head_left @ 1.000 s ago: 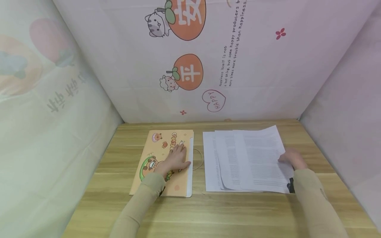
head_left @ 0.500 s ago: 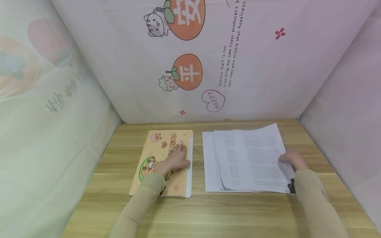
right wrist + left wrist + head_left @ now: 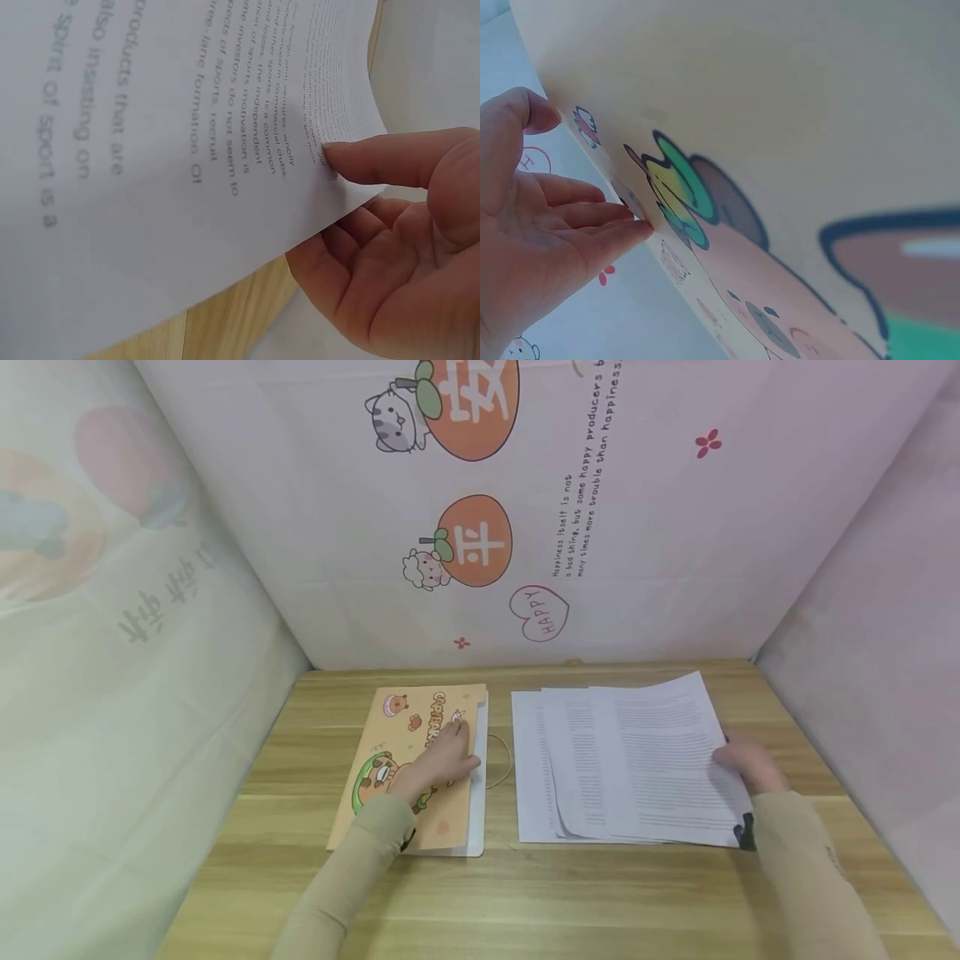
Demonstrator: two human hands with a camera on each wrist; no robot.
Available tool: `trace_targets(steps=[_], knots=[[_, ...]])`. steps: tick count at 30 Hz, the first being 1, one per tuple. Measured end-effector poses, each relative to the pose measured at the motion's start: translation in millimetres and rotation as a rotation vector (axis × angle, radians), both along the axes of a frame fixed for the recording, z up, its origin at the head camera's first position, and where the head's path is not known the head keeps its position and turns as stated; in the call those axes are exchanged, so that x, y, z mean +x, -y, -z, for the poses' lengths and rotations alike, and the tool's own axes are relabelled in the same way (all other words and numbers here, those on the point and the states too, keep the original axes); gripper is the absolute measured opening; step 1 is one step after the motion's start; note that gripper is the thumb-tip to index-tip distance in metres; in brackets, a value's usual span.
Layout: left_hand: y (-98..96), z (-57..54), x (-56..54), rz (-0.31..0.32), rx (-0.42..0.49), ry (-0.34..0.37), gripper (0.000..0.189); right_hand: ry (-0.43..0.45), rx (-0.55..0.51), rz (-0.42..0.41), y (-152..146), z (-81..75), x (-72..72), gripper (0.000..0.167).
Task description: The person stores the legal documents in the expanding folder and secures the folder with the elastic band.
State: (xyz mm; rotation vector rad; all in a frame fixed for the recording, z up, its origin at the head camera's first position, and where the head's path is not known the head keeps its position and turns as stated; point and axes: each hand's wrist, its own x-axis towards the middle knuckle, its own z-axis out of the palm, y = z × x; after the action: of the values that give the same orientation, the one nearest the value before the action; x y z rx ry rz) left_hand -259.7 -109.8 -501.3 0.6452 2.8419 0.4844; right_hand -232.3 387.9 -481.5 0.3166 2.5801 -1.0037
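On the left of the table lies an orange cartoon-printed file folder (image 3: 442,827). My left hand (image 3: 442,760) is over its right edge, fingers on the cover and thumb at the edge. The left wrist view shows that left hand (image 3: 547,210) with the cover (image 3: 780,112) raised at a slant. To the right, overlapping printed sheets of paper (image 3: 660,752) are spread out. My right hand (image 3: 750,764) grips the right edge of the top sheet. Seen from the right wrist, the thumb presses on the printed face of the sheet (image 3: 150,247), with fingers curled underneath.
A thin elastic loop (image 3: 508,760) sticks out from the folder's right side. White inner pages (image 3: 477,827) show beside the cover. A wooden tabletop (image 3: 555,902) lies beneath, with a patterned cloth backdrop (image 3: 637,568) behind and cloth on both sides.
The folder cover's right edge has lifted slightly under my left hand. My right hand has shifted a little to the right along with the top sheet's edge.
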Motion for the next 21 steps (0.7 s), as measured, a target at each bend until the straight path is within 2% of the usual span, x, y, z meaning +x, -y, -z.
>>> trace_targets(steps=[6, 12, 21], knots=[[2.2, -2.9, -0.8, -0.008, 0.059, -0.013, 0.08, -0.056, -0.037, -0.067, -4.5, 2.1, 3.6, 0.068], [3.0, -5.7, -0.8, -0.039, 0.075, 0.019, 0.08, -0.042, -0.107, -0.1, -10.8, 5.9, 3.0, 0.066], [2.6, -12.9, 0.8, -0.032, 0.074, 0.022, 0.079, -0.018, -0.198, -0.126, -18.2, 4.5, 4.0, 0.063]])
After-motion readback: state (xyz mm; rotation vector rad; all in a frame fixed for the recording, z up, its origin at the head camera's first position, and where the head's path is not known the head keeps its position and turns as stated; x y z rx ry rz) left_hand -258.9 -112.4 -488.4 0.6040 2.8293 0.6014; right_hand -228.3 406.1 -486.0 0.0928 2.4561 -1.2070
